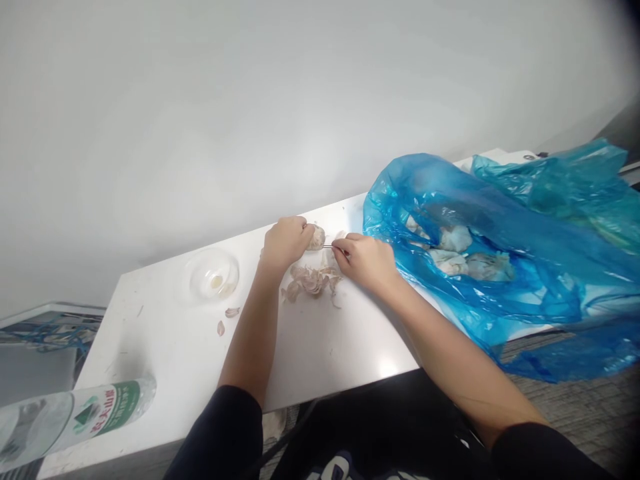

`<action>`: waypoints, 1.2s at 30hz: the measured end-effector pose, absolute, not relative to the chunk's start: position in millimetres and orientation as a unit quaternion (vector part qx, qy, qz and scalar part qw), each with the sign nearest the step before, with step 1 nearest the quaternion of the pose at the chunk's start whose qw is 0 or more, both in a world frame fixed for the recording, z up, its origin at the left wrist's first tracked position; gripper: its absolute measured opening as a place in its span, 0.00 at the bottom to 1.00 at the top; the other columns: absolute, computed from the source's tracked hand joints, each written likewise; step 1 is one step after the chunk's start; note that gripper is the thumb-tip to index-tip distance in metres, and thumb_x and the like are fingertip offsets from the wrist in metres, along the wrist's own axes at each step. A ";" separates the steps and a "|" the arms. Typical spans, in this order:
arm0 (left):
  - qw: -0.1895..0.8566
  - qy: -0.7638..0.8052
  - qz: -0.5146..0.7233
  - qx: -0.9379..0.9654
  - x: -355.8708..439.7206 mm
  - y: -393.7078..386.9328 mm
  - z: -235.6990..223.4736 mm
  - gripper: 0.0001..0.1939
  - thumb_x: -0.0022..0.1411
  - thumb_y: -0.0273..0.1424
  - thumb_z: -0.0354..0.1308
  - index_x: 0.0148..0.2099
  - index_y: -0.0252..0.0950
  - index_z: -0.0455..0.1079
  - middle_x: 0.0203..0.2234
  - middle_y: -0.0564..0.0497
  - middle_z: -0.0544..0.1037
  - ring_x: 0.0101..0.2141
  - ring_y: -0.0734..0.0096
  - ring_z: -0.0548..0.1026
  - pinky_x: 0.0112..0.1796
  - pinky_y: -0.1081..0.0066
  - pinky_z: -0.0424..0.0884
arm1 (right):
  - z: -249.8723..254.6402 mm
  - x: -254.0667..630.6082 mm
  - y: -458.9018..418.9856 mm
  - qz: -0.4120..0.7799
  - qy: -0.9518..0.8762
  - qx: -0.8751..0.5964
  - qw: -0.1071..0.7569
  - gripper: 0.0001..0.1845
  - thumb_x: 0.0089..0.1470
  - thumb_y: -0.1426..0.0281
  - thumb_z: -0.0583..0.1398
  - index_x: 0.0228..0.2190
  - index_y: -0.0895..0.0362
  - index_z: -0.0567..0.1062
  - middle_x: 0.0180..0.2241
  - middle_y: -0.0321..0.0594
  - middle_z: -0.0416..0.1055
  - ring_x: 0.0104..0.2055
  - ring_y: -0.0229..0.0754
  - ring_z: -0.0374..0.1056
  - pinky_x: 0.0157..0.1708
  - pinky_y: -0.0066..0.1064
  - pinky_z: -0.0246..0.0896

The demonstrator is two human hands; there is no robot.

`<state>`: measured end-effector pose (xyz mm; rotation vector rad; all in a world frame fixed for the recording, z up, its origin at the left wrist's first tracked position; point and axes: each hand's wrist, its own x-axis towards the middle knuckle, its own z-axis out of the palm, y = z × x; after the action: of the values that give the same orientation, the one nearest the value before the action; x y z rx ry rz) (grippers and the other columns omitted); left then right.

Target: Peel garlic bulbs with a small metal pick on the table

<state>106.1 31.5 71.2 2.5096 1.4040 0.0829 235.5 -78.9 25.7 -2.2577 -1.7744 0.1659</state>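
My left hand (pixel 286 243) is closed round a garlic bulb (pixel 316 238) above the white table. In a pinch, my right hand (pixel 364 259) holds a thin metal tool (pixel 328 247), its narrow tip pointing left at the bulb's lower right side. Whether the tip touches the bulb is too small to tell, and my fingers hide the tool's rear. Just below both hands lies a heap of garlic skins (pixel 313 280). To the left stands a clear bowl (pixel 193 280) with a small pale piece, likely a peeled clove (pixel 216 282), at its bottom.
A blue plastic bag (pixel 400 180) lies open on the right, with several garlic bulbs (pixel 455 238) inside, and hangs over the table's front edge. A clear water bottle (pixel 100 410) stands at the front left. Loose skins (pixel 221 328) lie near the bowl. A wall rises behind the table (pixel 320 353).
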 end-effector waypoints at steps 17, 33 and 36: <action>0.164 0.483 0.064 0.858 99.1 34.8 72.8 0.15 0.62 0.33 0.45 0.25 0.36 0.63 0.23 0.50 0.70 0.26 0.70 0.64 0.27 0.69 0.55 | 26.9 238.9 -81.0 0.073 -0.555 -0.797 0.226 0.18 0.62 0.63 0.51 0.40 0.48 0.81 0.39 0.37 0.78 0.39 0.42 0.71 0.28 0.30 0.49; 0.104 0.491 0.044 0.864 111.3 25.6 74.3 0.17 0.65 0.33 0.43 0.30 0.35 0.70 0.28 0.45 0.75 0.28 0.66 0.69 0.27 0.68 0.55 | 18.4 236.7 -76.9 0.112 -0.525 -0.805 0.252 0.18 0.60 0.61 0.53 0.40 0.47 0.82 0.34 0.38 0.80 0.37 0.46 0.73 0.28 0.30 0.49; 0.105 0.491 0.046 0.864 110.8 26.2 73.7 0.17 0.65 0.32 0.43 0.30 0.35 0.70 0.27 0.45 0.75 0.28 0.66 0.69 0.28 0.68 0.55 | 18.6 237.0 -76.9 0.112 -0.519 -0.810 0.250 0.18 0.60 0.60 0.53 0.40 0.47 0.82 0.34 0.38 0.80 0.37 0.46 0.73 0.27 0.30 0.49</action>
<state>110.8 26.2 73.7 2.5458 1.4461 0.1345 237.0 -76.9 18.6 -2.2044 -1.4124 0.3036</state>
